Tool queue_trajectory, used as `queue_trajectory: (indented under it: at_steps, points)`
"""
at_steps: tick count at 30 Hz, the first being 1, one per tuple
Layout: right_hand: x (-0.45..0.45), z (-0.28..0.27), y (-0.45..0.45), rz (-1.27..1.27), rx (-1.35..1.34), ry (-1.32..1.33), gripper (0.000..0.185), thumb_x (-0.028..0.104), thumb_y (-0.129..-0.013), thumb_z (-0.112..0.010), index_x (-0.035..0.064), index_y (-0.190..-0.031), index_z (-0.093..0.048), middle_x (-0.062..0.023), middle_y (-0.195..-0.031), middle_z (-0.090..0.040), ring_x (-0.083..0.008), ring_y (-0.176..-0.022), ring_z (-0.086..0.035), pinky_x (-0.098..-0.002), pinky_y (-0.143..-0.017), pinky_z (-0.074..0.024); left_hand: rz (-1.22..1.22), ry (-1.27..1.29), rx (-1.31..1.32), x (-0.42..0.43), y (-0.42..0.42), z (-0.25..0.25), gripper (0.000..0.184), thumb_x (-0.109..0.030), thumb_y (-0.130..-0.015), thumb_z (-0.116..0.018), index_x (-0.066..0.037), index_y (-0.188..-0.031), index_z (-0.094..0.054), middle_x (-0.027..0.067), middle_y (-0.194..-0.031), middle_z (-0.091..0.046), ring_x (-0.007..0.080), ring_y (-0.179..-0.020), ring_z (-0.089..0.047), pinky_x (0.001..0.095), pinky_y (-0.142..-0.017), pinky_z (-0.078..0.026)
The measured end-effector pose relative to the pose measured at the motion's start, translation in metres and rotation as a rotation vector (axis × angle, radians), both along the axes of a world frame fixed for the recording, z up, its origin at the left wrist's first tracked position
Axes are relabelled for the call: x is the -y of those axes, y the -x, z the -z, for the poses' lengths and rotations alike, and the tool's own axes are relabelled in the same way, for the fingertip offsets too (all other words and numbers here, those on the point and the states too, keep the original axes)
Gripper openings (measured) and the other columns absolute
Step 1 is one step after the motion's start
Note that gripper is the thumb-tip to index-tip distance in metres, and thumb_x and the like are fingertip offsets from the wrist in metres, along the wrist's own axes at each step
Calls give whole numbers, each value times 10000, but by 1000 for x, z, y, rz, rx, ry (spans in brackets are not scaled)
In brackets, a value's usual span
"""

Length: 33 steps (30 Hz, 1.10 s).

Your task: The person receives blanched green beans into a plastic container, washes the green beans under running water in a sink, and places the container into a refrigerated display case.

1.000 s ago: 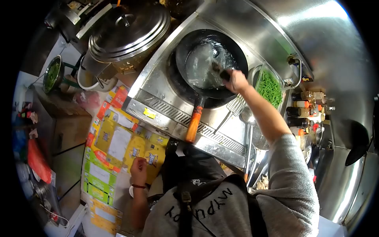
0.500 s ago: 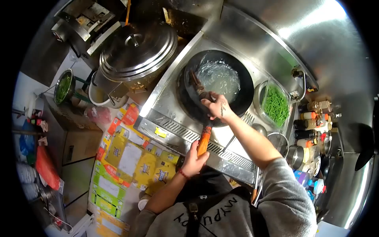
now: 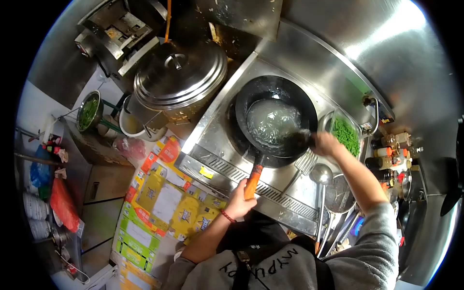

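Note:
A black wok (image 3: pixel 246 104) sits on the steel stove, with cloudy, bubbling water (image 3: pixel 274 121) in its bowl. My left hand (image 3: pixel 240 200) is closed round the wok's orange-brown wooden handle (image 3: pixel 253 180). At the wok's right rim, my right hand (image 3: pixel 326 145) is blurred by motion but closed on a dark wok brush (image 3: pixel 299 139). The brush head reaches over the inner right wall of the wok; its bristles are smeared. Just beyond that hand stands a clear container of chopped green vegetables (image 3: pixel 345 135).
A slotted turner (image 3: pixel 305 163), a ladle (image 3: pixel 321 175) and a round strainer (image 3: pixel 340 193) lie right of the wok. Bottles (image 3: pixel 382 162) line the right side. A large lidded pot (image 3: pixel 181 79) stands at the left, with flattened cardboard (image 3: pixel 166 193) below.
My right hand has swung the brush from the wok's left side to its right rim. The left hand still grips the handle. The whole view has shifted slightly.

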State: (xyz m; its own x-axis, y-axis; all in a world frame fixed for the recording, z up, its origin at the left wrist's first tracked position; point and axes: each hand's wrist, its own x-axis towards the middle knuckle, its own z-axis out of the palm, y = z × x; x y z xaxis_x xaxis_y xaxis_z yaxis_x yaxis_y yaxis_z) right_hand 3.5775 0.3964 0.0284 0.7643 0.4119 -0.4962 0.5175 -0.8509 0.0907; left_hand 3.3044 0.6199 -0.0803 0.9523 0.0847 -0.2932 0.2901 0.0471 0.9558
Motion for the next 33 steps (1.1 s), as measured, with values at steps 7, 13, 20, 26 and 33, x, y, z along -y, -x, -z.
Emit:
queue_trajectory:
  at_steps: [7, 13, 20, 26, 33]
  points:
    - [-89, 45, -2, 326, -183, -575, 432, 285, -721, -630, -3, -1041, -598, -266, -897, -617, -350, -907, -618, -375, -783, -506, 68, 3, -79, -10, -1, -12, 617, -70, -659, -658, 2, -1221, -414, 107, -862, -602, 196, -738, -599, 315, -676, -477]
    - [2, 51, 5, 73, 19, -365, 558, 285, -693, -669, 27, -1169, -537, -226, -977, -623, -377, -933, -595, -406, -827, -487, 18, 15, -34, -4, -1, -3, 633, -63, -675, -641, 25, -1241, -373, 109, -812, -595, 185, -686, -595, 303, -640, -483]
    - [-133, 73, 13, 630, -272, -1005, 414, 281, -757, -639, 18, -1075, -598, -137, -723, -638, -229, -677, -633, -338, -670, -499, 24, 107, 8, -5, -5, -12, 576, 66, -708, -589, -1, -1231, -356, 35, -696, -518, 101, -506, -496, 250, -446, -409]
    - [-18, -52, 37, 154, -594, -345, 409, 290, -762, -625, 86, -1116, -612, -115, -818, -631, -187, -589, -584, -349, -600, -484, 68, 415, -144, -13, -11, -21, 665, 69, -687, -581, 16, -1278, -282, 67, -747, -531, 114, -488, -509, 251, -433, -420]
    - [-36, -39, -123, -145, 352, 266, 214, 161, -772, -509, 155, -957, -616, -106, -851, -658, -252, -804, -653, -371, -672, -530, 138, 1148, -232, -18, -20, -7, 563, 69, -744, -495, -74, -1270, -351, 97, -838, -474, 137, -518, -490, 234, -411, -385]
